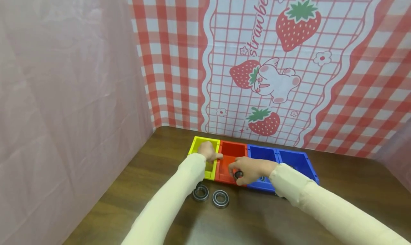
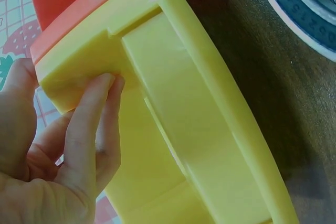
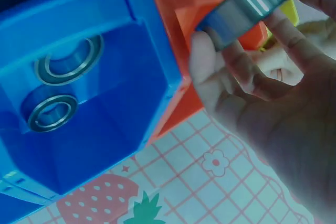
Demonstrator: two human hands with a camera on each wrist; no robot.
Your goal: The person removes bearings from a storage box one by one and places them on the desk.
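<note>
The left hand (image 1: 208,151) reaches into the yellow bin (image 1: 210,175); in the left wrist view its fingers (image 2: 89,98) and thumb pinch the wall beside the red bin. Over the front of the red bin (image 1: 228,161), the right hand (image 1: 251,169) holds a metal bearing (image 1: 238,174). The right wrist view has this bearing (image 3: 244,9) gripped by its edges between the thumb and fingers. Two bearings, one ring (image 3: 69,61) larger than the other (image 3: 52,113), lie in the blue bin (image 3: 113,72) next to the red one.
Two bearings (image 1: 200,193) (image 1: 220,199) lie on the wooden table (image 1: 135,173) in front of the yellow and red bins. Another blue bin (image 1: 297,163) stands at the right end of the row. A strawberry-print cloth (image 1: 179,59) hangs behind, and a pale curtain (image 1: 64,95) at the left.
</note>
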